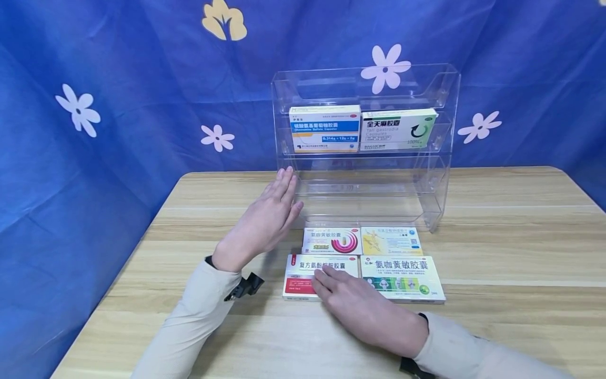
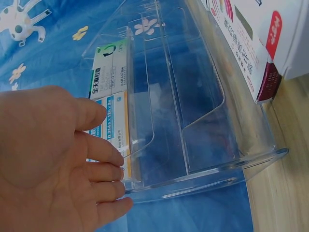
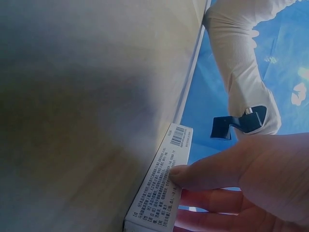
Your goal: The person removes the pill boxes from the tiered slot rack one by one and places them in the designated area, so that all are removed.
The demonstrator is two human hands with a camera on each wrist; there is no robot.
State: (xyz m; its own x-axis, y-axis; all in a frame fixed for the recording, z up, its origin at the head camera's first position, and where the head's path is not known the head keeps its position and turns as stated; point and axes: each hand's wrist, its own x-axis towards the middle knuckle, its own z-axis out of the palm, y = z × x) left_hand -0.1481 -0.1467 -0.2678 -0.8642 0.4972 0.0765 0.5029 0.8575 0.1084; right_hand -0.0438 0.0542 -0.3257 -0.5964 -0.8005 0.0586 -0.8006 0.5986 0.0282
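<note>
Nearest us, the right hand [image 1: 369, 311] touches a red-and-white box [image 1: 304, 275] flat on the table [image 1: 265, 331]; we cannot tell whether it grips. Beyond, we see the left hand [image 1: 265, 217], fingers straight, beside a clear stand [image 1: 364, 207] holding two boxes [image 1: 325, 129].

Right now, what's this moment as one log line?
left hand: beside transparent rack | right hand: touching red-labelled box | rack: two boxes | table: four boxes, including touched one

left hand [image 1: 265, 218]: fingers [image 1: 282, 187] extended, thumb [image 1: 294, 211] apart | right hand [image 1: 362, 310]: back upward | 2 forearms [image 1: 191, 316] angled inward
</note>
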